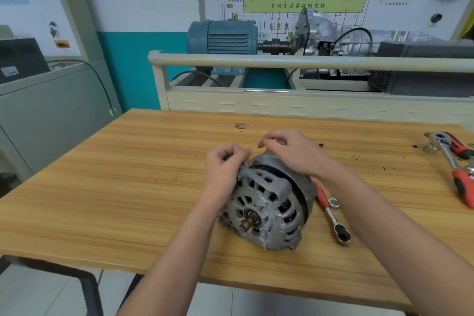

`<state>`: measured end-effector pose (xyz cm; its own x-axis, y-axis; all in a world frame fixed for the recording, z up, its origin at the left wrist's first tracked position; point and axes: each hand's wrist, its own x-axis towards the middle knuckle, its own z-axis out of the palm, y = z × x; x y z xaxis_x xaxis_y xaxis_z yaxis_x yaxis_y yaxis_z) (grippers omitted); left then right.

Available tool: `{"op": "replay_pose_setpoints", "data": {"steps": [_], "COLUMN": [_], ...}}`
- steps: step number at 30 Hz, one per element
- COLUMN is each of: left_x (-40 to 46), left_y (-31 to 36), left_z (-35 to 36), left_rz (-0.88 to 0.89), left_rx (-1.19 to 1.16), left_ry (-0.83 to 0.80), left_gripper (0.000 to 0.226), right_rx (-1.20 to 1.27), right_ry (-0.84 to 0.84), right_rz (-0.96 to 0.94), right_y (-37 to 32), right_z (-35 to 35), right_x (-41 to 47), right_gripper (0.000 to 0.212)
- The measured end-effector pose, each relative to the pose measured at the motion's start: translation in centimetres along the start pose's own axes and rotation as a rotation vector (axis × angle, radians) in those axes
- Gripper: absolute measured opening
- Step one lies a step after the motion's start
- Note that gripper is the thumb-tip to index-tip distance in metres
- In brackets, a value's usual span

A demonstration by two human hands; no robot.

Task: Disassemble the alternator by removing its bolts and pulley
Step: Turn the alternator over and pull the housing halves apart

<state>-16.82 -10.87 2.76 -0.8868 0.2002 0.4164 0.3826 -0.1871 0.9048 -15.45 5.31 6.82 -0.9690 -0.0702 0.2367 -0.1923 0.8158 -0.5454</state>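
table [107, 187]: light wooden top, bare wood across its left part; dark specks of grit lie scattered toward the right.
left hand [224, 167]: curled at the upper left edge of the alternator's front housing, fingers bent in and thumb pressed near the rim. it is closed against the casting at a mounting ear; whether a bolt sits between the fingertips cannot be told.
alternator [269, 202]: in the middle of the table, lying on its side, grey ribbed front housing turned toward the camera. the bare shaft stub [247, 223] shows at the centre of the front face with no pulley on it.
washer [241, 125]: small round metal piece lying flat on the table beyond the alternator, well apart from both hands.
right hand [289, 151]: resting over the top rear of the alternator, fingers curled and pinched together above the far edge of the housing. what the fingertips hold, if anything, is hidden.
small ratchet [332, 215]: red-handled, lying on the table just right of the alternator, its head toward the camera.
nut [333, 202]: small metal piece lying beside the small ratchet's handle.
large ratchet [454, 159]: orange and black handle, near the right edge of the table, well apart from the alternator.
socket [431, 148]: small metal piece beside the large ratchet's head.
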Motion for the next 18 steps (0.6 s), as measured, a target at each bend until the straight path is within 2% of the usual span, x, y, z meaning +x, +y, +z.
{"op": "replay_pose_setpoints", "data": {"steps": [2,4,6,8,10,12,14,18], "left_x": [1.1,1.9,2.2,2.4,2.6,2.3,1.6,1.0], "left_y": [0.1,0.3,0.6,1.1,1.9,2.9,3.3,2.8], "left_z": [-0.5,-0.9,-0.6,-0.1,0.0,-0.1,0.6,3.0], "left_rz": [-0.055,-0.097,-0.142,-0.201,-0.247,-0.298,-0.368,-0.277], "left_rx": [-0.043,-0.053,-0.057,-0.058,0.038,0.198,0.413,0.689], "left_ry": [-0.128,-0.202,-0.238,-0.249,-0.22,-0.226,-0.216,-0.082], "left_gripper": [0.028,0.026,0.027,0.034,0.039,0.021,0.025,0.014], "right_rx": [0.157,0.486,0.844,1.029,1.063,1.036,0.992,0.988], "right_ry": [-0.043,-0.063,-0.026,0.027,0.089,0.178,0.292,0.471], "right_rz": [-0.059,-0.052,-0.035,-0.017,0.032,0.097,0.149,0.24], "right_y": [0.5,1.0,1.3,0.9,0.2,-0.6,-1.4,-2.2], "right_z": [-0.2,0.1,0.8,1.3,1.6,1.9,2.5,3.2], "right_x": [-0.7,-1.6,-2.4,-3.0,-3.3,-3.7,-4.2,-4.6], "right_gripper": [0.024,0.022,0.023,0.031,0.044,0.051,0.057,0.061]}}
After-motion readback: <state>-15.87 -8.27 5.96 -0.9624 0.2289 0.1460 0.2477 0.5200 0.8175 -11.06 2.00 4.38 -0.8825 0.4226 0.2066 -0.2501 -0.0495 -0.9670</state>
